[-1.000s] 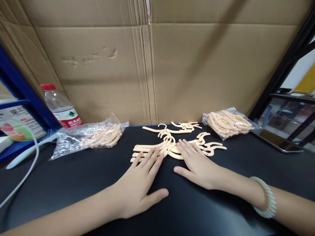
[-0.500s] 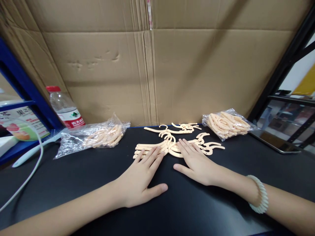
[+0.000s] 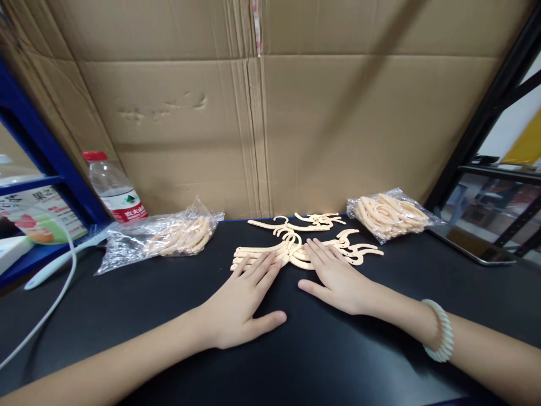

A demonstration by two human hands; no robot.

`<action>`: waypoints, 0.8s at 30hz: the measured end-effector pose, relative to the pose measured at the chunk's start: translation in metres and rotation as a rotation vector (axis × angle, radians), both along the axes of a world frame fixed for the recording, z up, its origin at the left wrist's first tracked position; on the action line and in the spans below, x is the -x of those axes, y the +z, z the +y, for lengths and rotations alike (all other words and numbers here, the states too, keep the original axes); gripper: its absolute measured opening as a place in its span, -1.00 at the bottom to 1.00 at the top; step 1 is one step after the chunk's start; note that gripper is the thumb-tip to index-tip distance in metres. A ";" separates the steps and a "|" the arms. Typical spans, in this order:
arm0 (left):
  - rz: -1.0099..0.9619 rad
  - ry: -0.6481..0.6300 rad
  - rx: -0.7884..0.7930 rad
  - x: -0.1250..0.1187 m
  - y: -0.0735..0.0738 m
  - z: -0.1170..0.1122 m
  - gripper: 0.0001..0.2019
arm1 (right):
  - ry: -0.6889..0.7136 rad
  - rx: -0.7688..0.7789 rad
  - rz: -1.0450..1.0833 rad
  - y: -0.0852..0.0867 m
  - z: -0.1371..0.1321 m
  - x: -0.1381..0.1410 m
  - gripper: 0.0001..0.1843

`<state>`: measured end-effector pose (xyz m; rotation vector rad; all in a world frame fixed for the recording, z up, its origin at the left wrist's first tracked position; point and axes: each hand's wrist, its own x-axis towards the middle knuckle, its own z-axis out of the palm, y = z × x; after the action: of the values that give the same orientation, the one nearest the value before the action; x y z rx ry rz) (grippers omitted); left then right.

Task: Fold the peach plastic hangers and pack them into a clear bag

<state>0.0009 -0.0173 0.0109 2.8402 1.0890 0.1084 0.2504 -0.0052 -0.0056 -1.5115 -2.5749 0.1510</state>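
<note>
My left hand [image 3: 243, 301] lies flat and open on the black table [image 3: 169, 316], its fingertips touching the left end of a pile of small cream plastic hangers [image 3: 291, 251]. My right hand [image 3: 336, 276], also flat with fingers spread, rests on the pile's right part. A white coiled band [image 3: 439, 338] circles my right wrist. More loose hangers [image 3: 310, 221] lie just behind the pile.
A clear bag of hangers [image 3: 169, 237] lies at the left, another bag [image 3: 391, 214] at the right. A water bottle [image 3: 114, 189] stands by a blue shelf post [image 3: 46, 152]. A cardboard wall [image 3: 270, 113] closes the back. A white cable [image 3: 51, 299] and a phone [image 3: 477, 248] lie at the sides.
The view has shifted slightly; both hands stay flat on the hanger pile in nearly the same place.
</note>
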 end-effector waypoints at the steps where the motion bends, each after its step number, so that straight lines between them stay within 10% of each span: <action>1: -0.009 -0.007 -0.007 0.001 -0.001 0.001 -0.21 | 0.004 0.001 -0.001 0.000 0.001 0.000 -0.05; 15: -0.101 -0.022 -0.065 0.001 -0.007 0.001 -0.23 | 0.051 -0.103 0.049 -0.003 0.003 -0.004 -0.12; 24: -0.272 -0.281 -0.161 -0.008 0.004 -0.008 -0.87 | 0.469 -0.324 0.237 0.015 -0.008 0.005 -0.84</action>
<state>0.0086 -0.0252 0.0153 2.9664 0.6481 0.5636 0.2456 -0.0136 0.0097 -0.7220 -2.5542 -0.0340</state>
